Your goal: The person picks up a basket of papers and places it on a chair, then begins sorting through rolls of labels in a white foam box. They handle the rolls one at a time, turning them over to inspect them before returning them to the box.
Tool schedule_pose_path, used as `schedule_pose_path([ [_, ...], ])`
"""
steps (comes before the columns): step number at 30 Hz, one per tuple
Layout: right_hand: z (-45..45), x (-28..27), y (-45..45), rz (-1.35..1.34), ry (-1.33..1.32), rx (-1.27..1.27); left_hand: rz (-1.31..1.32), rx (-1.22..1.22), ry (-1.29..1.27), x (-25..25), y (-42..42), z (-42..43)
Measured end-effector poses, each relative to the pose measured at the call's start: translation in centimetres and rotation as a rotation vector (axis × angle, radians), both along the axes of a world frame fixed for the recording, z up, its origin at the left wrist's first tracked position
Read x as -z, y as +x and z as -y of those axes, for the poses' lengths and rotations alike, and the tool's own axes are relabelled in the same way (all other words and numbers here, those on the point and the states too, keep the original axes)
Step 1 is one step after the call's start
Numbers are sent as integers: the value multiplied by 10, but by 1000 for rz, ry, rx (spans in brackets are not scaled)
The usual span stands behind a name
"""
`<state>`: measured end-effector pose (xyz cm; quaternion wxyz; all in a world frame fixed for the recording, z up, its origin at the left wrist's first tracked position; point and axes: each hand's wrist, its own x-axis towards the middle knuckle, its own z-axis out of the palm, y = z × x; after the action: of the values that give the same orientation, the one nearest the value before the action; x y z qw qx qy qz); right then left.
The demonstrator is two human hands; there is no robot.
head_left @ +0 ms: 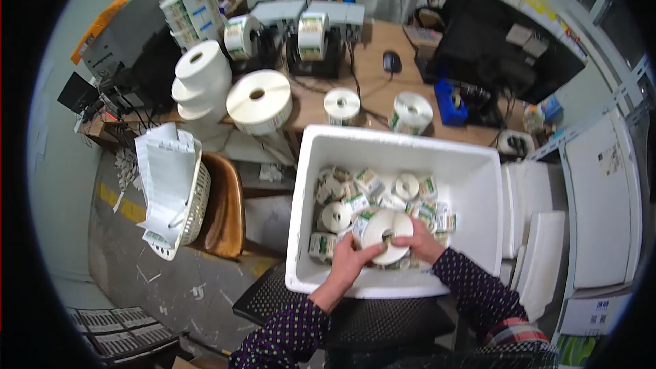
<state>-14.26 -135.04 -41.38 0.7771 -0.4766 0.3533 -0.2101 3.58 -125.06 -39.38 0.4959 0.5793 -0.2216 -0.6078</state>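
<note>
Head view: left hand (pixel 350 260) and right hand (pixel 421 240), grip clamped on label roll (pixel 377 232), above white bin (pixel 311 232).

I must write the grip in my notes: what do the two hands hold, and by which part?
A white label roll; left hand and right hand grip its sides, thumbs reaching toward the center hole.

No wording, brand or number is legible. Small print on the label rolls (pixel 369 181) inside the white box (pixel 497 191) is too fine to read. Blue lettering and square codes on the sheet (pixel 581 316) at lower right, and dark marks on the upright white panel (pixel 601 198), are likewise unreadable.
</note>
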Motion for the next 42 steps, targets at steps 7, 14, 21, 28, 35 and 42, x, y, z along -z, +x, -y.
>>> schedule_pose_path([
  [7, -14, 20, -1, 126, 197, 167, 172, 180, 102, -8, 4, 9],
  [14, -42, 31, 8, 258, 198, 215, 398, 60, 34, 0, 9, 5],
  [21, -38, 3, 26, 242, 164, 61, -162, -443, -129, -37, 57, -2],
  [28, -46, 16, -23, -78, 178, 136, -37, -915, -408, -108, 212, -70],
  [35, -63, 35, -41, -205, 268, 211, 102, -1067, -279, -88, 335, -91],
  [42, -63, 32, -43, -256, 274, 153, 483, -970, 221, -42, 359, -92],
])
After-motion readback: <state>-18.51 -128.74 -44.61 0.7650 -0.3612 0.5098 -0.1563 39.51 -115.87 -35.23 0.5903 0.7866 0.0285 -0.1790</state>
